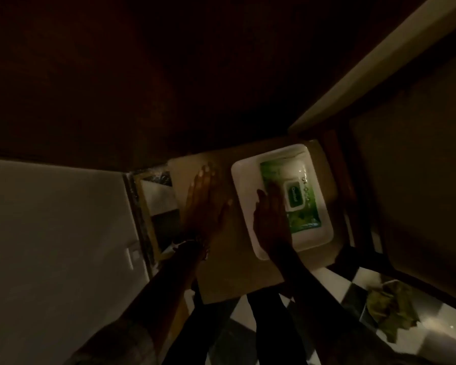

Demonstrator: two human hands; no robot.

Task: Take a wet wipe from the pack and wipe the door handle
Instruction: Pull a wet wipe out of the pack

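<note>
While the room lies in dim light, the green wet wipe pack [291, 198] rests in a white tray [244, 180] on a small tan surface [232, 259]. The right hand [270, 219] lies flat on the pack's near-left part, its grip spread, fingers reaching beside the lid flap [293, 195], pinching nothing. The left hand [204, 204] lies flat on the bare surface just left of the tray, fingers spread, a bracelet [188, 245] at the wrist. Checkered floor [248, 317] shows below, with a crumpled green cloth [391, 309] at right and a pale wall [50, 233] at left
</note>
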